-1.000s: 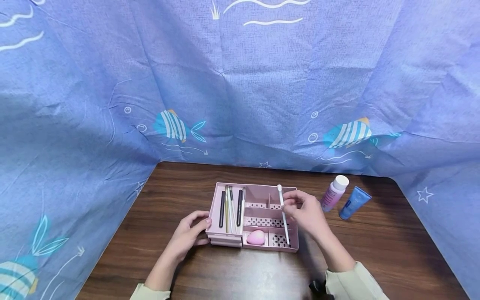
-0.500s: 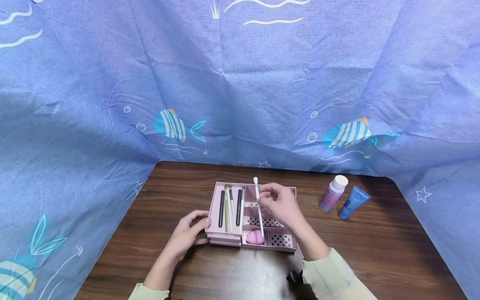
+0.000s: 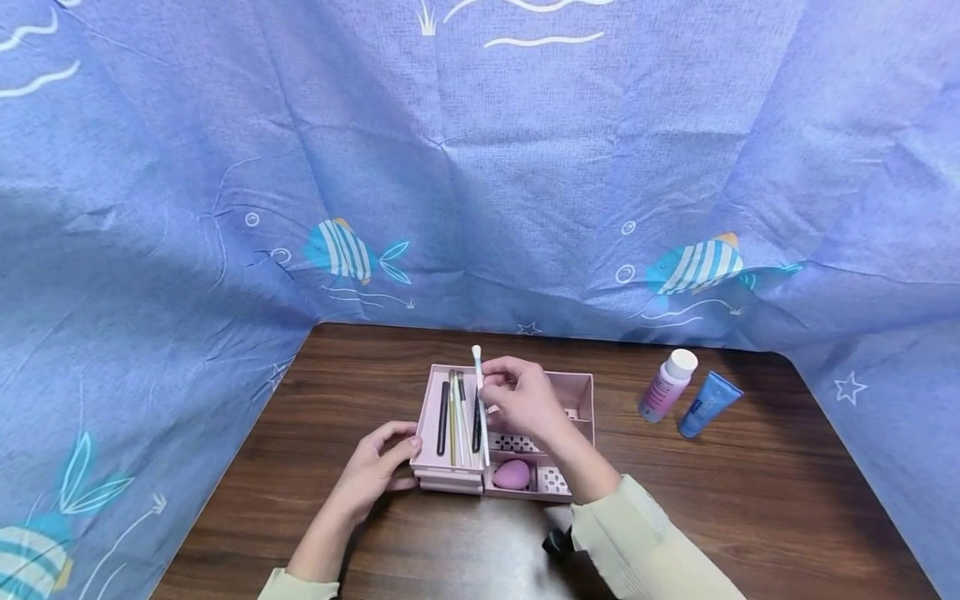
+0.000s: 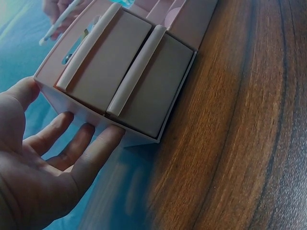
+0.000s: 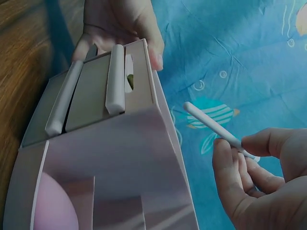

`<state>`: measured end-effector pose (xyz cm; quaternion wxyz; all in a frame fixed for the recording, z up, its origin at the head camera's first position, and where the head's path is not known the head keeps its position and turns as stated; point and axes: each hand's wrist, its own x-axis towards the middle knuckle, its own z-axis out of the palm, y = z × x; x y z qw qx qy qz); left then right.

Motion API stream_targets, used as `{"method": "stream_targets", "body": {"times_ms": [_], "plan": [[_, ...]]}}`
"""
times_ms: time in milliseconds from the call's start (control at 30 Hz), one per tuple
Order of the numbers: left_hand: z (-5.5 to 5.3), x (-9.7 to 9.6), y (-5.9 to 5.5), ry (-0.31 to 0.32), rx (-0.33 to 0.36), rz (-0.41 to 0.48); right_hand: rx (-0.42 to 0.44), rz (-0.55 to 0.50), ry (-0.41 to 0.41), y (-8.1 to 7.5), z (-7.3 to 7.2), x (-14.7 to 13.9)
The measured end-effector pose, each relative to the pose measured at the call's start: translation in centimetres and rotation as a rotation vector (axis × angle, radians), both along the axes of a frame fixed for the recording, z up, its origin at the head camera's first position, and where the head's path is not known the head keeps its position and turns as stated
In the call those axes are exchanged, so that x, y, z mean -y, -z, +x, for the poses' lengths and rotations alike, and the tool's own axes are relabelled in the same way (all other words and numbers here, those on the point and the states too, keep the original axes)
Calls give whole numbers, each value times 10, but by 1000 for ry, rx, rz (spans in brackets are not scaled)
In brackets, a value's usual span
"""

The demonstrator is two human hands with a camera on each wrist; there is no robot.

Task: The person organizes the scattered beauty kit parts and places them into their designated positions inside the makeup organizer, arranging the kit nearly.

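My right hand (image 3: 528, 404) pinches a slim white makeup brush (image 3: 485, 437) by the upper part of its handle. The brush stands nearly upright over the pink organizer's (image 3: 450, 480) left tray, beside several brushes and pencils (image 3: 453, 421) lying there. In the right wrist view, thumb and fingertips meet around the white stick (image 5: 211, 123), above the organizer's top edge. My left hand (image 3: 378, 462) rests against the organizer's left side; in the left wrist view its thumb touches the top corner and its extended fingertips press on the side wall, near two drawers (image 4: 105, 60).
A pink egg-shaped sponge (image 3: 512, 475) sits in a front compartment on the organizer's right half. Behind my right arm, a pink bottle with a white cap (image 3: 667, 387) and a blue tube (image 3: 708, 406) stand on the brown wood table (image 3: 787, 467). A blue fish-print cloth (image 3: 480, 208) hangs behind.
My right hand has carried the white makeup brush leftward, from over the organizer's right compartments to over its left tray. The left hand keeps its place at the organizer's side.
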<state>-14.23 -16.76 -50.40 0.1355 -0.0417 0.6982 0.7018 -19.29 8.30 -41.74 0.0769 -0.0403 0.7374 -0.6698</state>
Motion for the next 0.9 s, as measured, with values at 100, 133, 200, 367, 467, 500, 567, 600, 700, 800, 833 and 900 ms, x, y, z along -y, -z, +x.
{"method": "stream_targets", "body": {"times_ms": [100, 133, 200, 367, 467, 500, 567, 600, 700, 800, 833, 900], "plan": [[0, 0, 1, -3, 0, -1, 13, -23, -8, 1, -3, 7], [0, 0, 1, -2, 0, -3, 10, -24, -8, 2, -5, 9], [0, 0, 1, 0, 0, -5, 9, -38, -3, 4, -7, 14], [0, 0, 1, 8, -3, -4, 31, -83, -10, 9, -12, 23], [0, 0, 0, 10, -4, 2, 56, -87, -22, 12, -14, 28], [0, 0, 0, 10, -5, 2, 65, -89, -25, 12, -15, 30], [0, 1, 0, 11, -5, 4, 78, -97, -32, 13, -15, 33], [0, 1, 0, 12, -4, 4, 85, -98, -34, 14, -16, 34], [0, 1, 0, 14, -4, 5, 102, -94, -43, 15, -17, 39], [-1, 0, 1, 16, -7, 11, 98, -67, -43, 16, -19, 44], [-1, 0, 1, 16, -9, 13, 101, -60, -42, 16, -20, 46], [-1, 0, 2, 17, -12, 17, 103, -43, -36, 17, -21, 49]]}}
